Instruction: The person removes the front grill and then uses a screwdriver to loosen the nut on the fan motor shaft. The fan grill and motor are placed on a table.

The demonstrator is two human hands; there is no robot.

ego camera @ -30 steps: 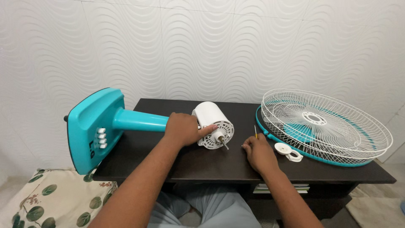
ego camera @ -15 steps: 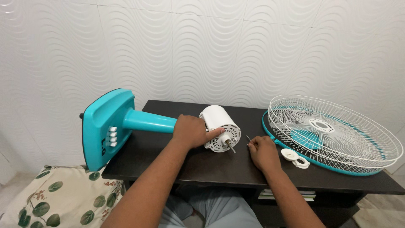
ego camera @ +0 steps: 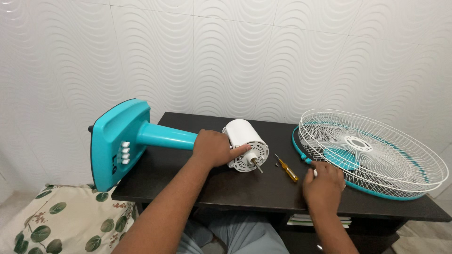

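Dark table (ego camera: 235,188): left hand (ego camera: 213,148) clamps the stiff, likely heavy fan motor (ego camera: 245,143) at its neck; right hand (ego camera: 324,182) cups small white parts, grip unclear.

A teal fan stand (ego camera: 141,136) lies on its side across the dark desk (ego camera: 226,188), its flat base overhanging the desk's left edge. At its other end sits the white motor (ego camera: 245,141), whose bare metal shaft points toward a yellow-handled screwdriver (ego camera: 287,168) lying flat nearby.

Bright, even indoor light, soft shadows under the forearms on the dark bench (ego camera: 235,188), faint sheen on its top, sharp focus, slight wide-angle bending at edges
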